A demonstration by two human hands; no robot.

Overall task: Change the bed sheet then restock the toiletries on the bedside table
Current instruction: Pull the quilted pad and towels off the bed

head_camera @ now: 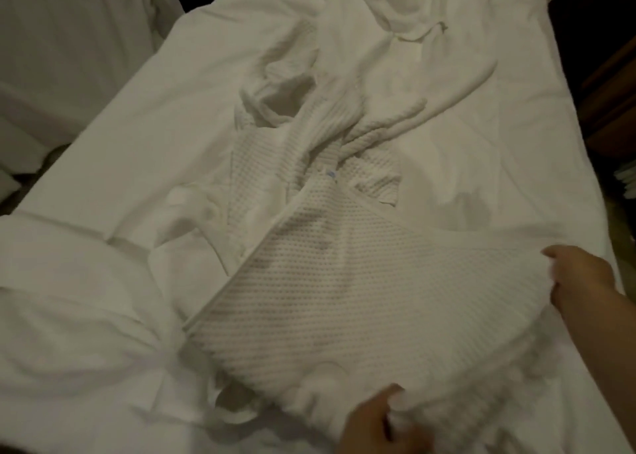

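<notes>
A white waffle-weave cloth (351,281) lies crumpled on the white bed sheet (144,136), stretched toward me. My left hand (375,422) grips its bunched near edge at the bottom of the view. At the right, my right hand (578,274) pinches its other edge, so the cloth is pulled taut between the two hands. The far part of the cloth is twisted into rope-like folds (378,123) near the middle of the bed. A grey damp-looking patch (471,212) marks the sheet beside it.
A plump white pillow or bundled linen (69,322) lies at the near left. More rumpled white linen (395,9) sits at the far end. A second white bed (51,57) stands at the left. Dark wooden furniture (609,85) lines the right side.
</notes>
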